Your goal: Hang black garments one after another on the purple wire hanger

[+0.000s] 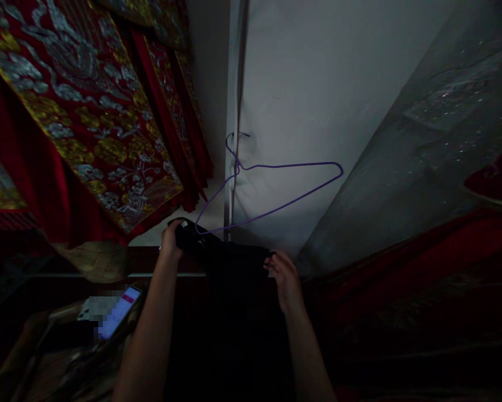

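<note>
"Where's the black cloth (238,268)?"

"At six o'clock, below the middle, its upper edge stretched between both hands. Where its lower end lies I can't tell; it's too dark."

"And the fingers?"

"The left hand (172,241), at eight o'clock, has its fingers closed on the cloth's upper left corner. The right hand (285,278), at five o'clock, pinches the opposite corner, fingers narrow on the fabric."

"What's the thin purple thing?"

"A hanger (290,166), around the middle, tilted, its hook at eleven o'clock beside a pale upright strip (234,72). Its lower left end overlaps the cloth's edge in view; whether they touch, I can't say."

"Anything around it?"

"Red embroidered fabric (83,111) at ten o'clock, shiny sheeting (452,95) at two, and a lit phone (123,310) at eight, farther out than the left hand."
</note>
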`<state>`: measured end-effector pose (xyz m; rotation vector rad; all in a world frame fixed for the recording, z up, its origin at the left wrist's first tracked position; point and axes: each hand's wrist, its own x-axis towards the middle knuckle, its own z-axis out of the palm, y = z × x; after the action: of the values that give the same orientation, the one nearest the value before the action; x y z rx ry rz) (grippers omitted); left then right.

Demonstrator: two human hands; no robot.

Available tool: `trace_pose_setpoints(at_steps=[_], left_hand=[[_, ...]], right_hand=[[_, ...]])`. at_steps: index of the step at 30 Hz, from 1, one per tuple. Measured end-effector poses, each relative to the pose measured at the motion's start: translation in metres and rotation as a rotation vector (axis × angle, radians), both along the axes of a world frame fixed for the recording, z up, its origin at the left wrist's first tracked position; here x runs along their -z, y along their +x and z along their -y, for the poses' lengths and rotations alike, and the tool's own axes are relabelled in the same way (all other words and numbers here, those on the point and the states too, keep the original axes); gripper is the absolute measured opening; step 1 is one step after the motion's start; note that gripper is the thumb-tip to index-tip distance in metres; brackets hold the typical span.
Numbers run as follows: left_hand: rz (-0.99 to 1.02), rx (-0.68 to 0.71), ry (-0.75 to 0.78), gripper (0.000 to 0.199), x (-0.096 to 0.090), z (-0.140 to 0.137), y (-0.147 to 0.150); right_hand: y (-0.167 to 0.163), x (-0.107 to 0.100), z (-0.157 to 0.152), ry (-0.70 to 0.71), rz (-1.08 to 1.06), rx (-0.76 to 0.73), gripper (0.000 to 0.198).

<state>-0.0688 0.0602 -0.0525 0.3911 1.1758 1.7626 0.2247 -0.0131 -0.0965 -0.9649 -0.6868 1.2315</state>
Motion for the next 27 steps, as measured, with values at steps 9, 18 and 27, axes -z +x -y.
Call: trace_pose_setpoints(at_steps=[9, 18, 27], left_hand=[[0.372, 0.029, -0.090, 0.017, 0.047, 0.098, 0.041], [-0.742, 0.224, 0.279, 0.018, 0.025, 0.135, 0.107], [-0.723, 0.805, 0.450, 0.038, 0.038, 0.139, 0.087]], right_hand=[[-0.068, 0.029, 0.015, -0.007, 0.484, -0.531, 0.052], [-0.074, -0.010, 0.037, 0.174, 0.536, -0.432, 0.049], [-0.052, -0.004, 0.033, 0.017, 0.523, -0.629, 0.036]])
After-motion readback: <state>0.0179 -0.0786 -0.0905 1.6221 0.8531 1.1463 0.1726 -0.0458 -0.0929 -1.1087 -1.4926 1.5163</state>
